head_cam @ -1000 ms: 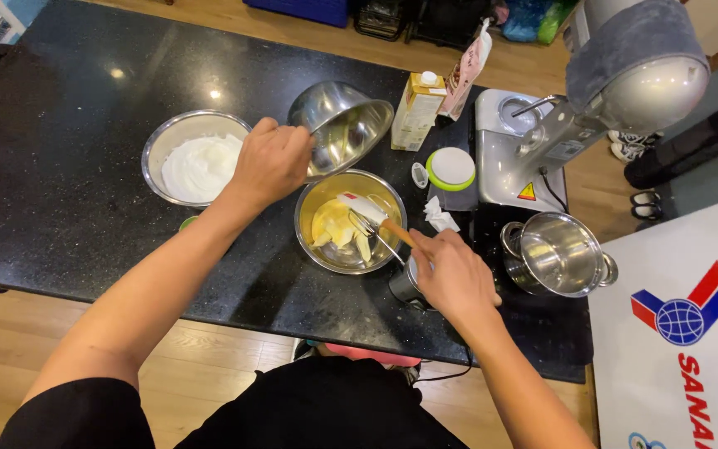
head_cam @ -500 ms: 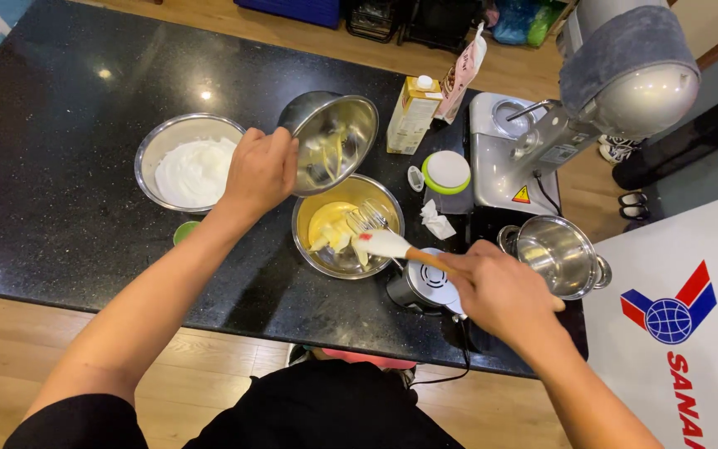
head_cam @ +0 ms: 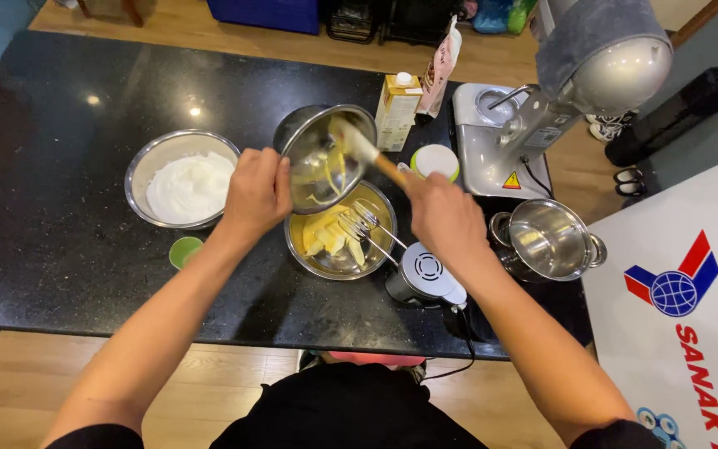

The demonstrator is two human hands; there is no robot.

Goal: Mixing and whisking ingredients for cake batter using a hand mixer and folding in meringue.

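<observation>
My left hand grips the rim of a small steel bowl and holds it tilted over a larger steel bowl of yellow batter. My right hand holds a spatula with a wooden handle, its pale blade inside the tilted bowl against yellow residue. A hand mixer lies by the larger bowl with its beaters resting in the batter.
A steel bowl of white foam sits at the left, a small green cup in front of it. A carton, a green-rimmed lid, a stand mixer and its steel mixing bowl stand at the right on the black counter.
My left hand has tipped the small bowl further over the batter bowl. My right hand has lifted the spatula out of the batter and up into the tilted bowl.
</observation>
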